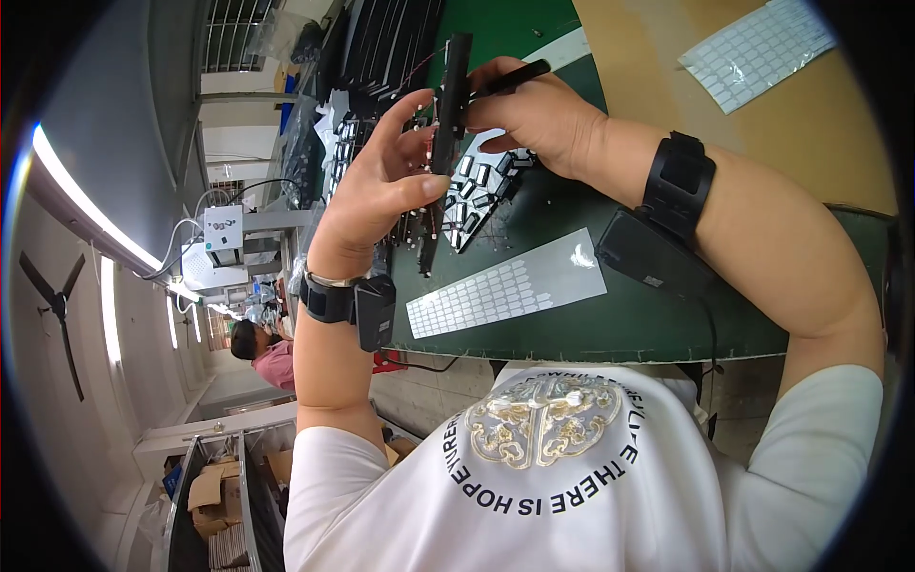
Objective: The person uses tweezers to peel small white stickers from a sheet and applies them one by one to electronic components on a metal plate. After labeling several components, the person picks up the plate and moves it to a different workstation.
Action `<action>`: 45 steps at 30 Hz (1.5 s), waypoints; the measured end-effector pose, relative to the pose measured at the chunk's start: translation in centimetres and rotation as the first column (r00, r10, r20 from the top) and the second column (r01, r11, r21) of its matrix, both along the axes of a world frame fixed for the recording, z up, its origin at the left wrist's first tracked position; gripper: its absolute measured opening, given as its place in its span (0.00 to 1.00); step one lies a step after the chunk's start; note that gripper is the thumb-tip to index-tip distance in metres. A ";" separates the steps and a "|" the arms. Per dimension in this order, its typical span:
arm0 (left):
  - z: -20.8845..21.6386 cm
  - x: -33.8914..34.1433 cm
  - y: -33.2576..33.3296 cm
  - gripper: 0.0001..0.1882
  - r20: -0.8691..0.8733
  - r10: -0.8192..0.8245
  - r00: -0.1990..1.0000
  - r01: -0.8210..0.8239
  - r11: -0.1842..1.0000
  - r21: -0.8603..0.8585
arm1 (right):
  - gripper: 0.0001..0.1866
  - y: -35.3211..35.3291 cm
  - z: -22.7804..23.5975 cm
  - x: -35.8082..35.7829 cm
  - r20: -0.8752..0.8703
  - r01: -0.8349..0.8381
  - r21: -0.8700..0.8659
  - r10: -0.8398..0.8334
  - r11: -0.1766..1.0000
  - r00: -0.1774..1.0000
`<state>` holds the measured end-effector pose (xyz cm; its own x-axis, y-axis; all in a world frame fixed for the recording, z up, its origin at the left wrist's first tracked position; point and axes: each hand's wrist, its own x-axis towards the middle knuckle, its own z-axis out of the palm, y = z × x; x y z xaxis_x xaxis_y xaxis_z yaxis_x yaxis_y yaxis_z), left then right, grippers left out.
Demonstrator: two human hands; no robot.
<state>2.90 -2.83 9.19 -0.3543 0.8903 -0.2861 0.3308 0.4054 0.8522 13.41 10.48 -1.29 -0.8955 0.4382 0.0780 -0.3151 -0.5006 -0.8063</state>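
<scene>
A long, narrow black bar (446, 143) with thin red wires and small pale connectors along one side is held upright above the table. My left hand (372, 191) grips it from the left, thumb across its near face and fingers behind. On the far right side, my right hand (548, 114) is closed round a slim black pen-like tool (519, 76); its fingertips are close to the bar and partly hidden by it. Beneath the hands lies a pile of small black-and-white rectangular parts (477, 191). A sheet of small white labels (505, 291) rests nearer to me.
Cardboard (648, 48) covers the table's far right, with another label sheet (758, 52) on it. Several long black strips (381, 48) are stacked at the far left. Dark green covers the table (562, 214). A person in pink (274, 364) is in the left background, above box-filled shelving (238, 500).
</scene>
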 end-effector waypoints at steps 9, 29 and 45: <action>-0.6 0.2 0.7 0.48 0.035 -0.032 0.999 0.032 0.999 0.009 | 0.11 0.3 -0.8 -0.7 0.039 0.085 -0.044 -0.083 0.995 0.996; 1.5 -2.4 -1.9 0.45 0.110 -0.007 0.994 0.004 1.000 0.021 | 0.15 1.3 -1.4 -1.2 0.125 0.020 -0.094 -0.008 0.995 0.992; 6.0 1.6 -19.2 0.49 -0.357 0.231 0.905 -0.286 0.952 -0.107 | 0.15 4.0 -4.6 -1.9 0.244 0.015 0.000 -0.014 1.000 0.970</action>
